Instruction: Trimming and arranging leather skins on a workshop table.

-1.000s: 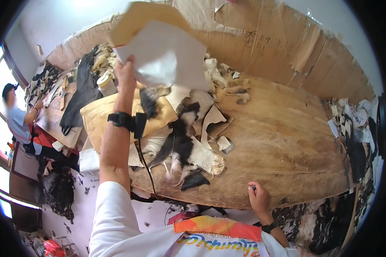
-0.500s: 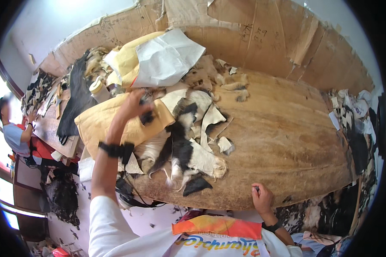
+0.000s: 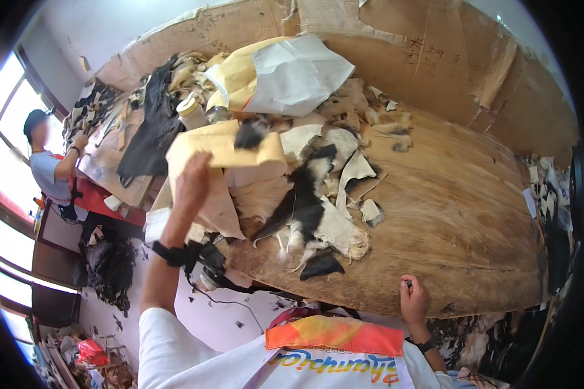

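Observation:
My left hand [image 3: 193, 180] is closed on the near edge of a tan-yellow paper sheet [image 3: 224, 144], which is bent up and blurred. A tuft of dark fur [image 3: 250, 135] lies at the sheet's far side. Beneath and beside it spread fur hide pieces [image 3: 259, 194], black, white and tan, some with the pale skin side up. My right hand [image 3: 414, 301] is closed at the table's near edge around a small dark object [image 3: 407, 283], mostly hidden by the fingers. A black scrap [image 3: 322, 266] lies between my hands.
The wooden table [image 3: 448, 220] extends right, backed by a cardboard wall [image 3: 396, 45]. A white-and-yellow sack [image 3: 298, 74] and a lidded jar [image 3: 191, 111] stand behind the hides. Scraps heap at the right end [image 3: 544, 194]. Another person [image 3: 52, 162] works at the far left.
My left hand has come nearer and taken hold of the paper sheet, lifting and bending it. The whole view has shifted, moving the scene rightward. My right hand stays closed at the table edge.

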Demonstrator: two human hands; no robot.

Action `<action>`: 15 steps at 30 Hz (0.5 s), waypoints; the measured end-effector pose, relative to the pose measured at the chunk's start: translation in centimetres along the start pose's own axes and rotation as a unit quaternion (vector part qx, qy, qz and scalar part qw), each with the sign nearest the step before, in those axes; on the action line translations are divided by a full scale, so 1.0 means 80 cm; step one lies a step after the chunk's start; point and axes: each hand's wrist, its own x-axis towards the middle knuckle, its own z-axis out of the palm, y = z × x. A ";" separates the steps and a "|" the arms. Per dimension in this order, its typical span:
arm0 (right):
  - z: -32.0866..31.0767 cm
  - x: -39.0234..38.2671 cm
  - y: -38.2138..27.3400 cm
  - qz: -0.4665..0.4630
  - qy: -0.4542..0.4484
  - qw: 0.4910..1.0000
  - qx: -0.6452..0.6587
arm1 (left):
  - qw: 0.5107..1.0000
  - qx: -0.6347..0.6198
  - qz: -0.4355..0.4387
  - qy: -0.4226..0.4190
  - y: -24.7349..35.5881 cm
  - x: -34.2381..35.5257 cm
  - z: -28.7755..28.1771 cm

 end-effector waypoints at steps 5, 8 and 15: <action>0.001 0.001 -0.003 -0.011 0.000 1.000 0.008 | 0.979 0.110 -0.014 0.169 -0.043 0.097 -0.092; 0.001 -0.001 -0.002 -0.015 0.012 1.000 0.006 | 0.957 0.138 0.019 0.255 -0.020 0.152 -0.158; 0.003 -0.002 0.008 -0.024 0.014 0.998 0.059 | 0.871 0.296 0.110 0.376 -0.002 0.269 -0.184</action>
